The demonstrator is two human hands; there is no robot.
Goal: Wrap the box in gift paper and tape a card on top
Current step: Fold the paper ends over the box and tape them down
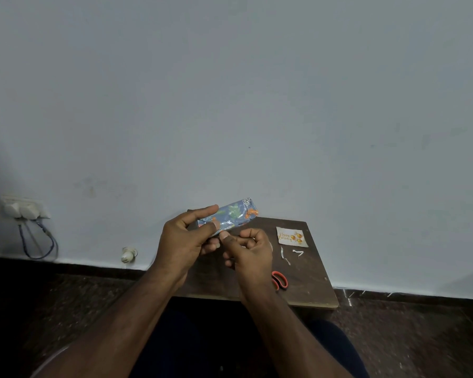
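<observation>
Head view: both hands (left (185,236), right (250,249)) hold wrapped box (231,214) over brown table (311,279).

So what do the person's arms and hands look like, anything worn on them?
Both forearms are bare, with no sleeves in view. The left hand and right hand wear no gloves, and no rings, watch or wristbands show. Short, unpainted nails show on the thumbs.
</observation>
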